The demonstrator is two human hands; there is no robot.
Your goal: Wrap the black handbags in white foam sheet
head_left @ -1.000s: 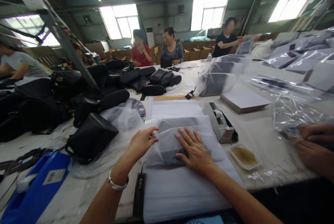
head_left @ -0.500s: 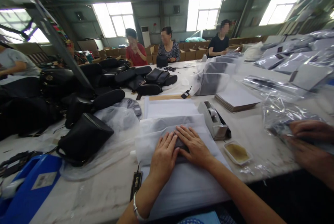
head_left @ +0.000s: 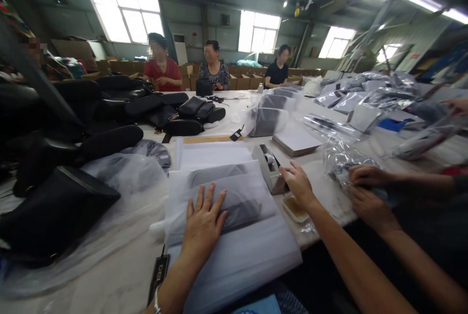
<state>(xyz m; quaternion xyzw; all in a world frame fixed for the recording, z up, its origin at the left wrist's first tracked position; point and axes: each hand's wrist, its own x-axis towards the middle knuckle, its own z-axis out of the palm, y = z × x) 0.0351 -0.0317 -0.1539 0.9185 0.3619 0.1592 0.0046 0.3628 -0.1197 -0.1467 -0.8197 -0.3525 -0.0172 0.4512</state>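
My left hand (head_left: pixel 204 216) lies flat with spread fingers on a dark item (head_left: pixel 241 202) wrapped in thin white tissue paper (head_left: pixel 234 250). To the right, my right hand (head_left: pixel 298 182) has its fingertips pressed together at the front end of a grey tape dispenser (head_left: pixel 268 170); whatever they pinch is too small to make out. Below that hand sits a small dish (head_left: pixel 294 208) with a yellowish sponge, partly covered by it. A black tag (head_left: pixel 159 272) hangs beside my left wrist.
Black bags (head_left: pixel 62 206) crowd the left side. Beyond the dispenser are a board stack (head_left: pixel 296 143) and a wrapped bag (head_left: pixel 266 121). A neighbour's hands (head_left: pixel 369 192) handle clear plastic at right. Several people sit across the table.
My right hand has left the wrapped item and moved right to the tape dispenser. My left hand stays on the wrapping, fingers now more spread. The view has turned right.
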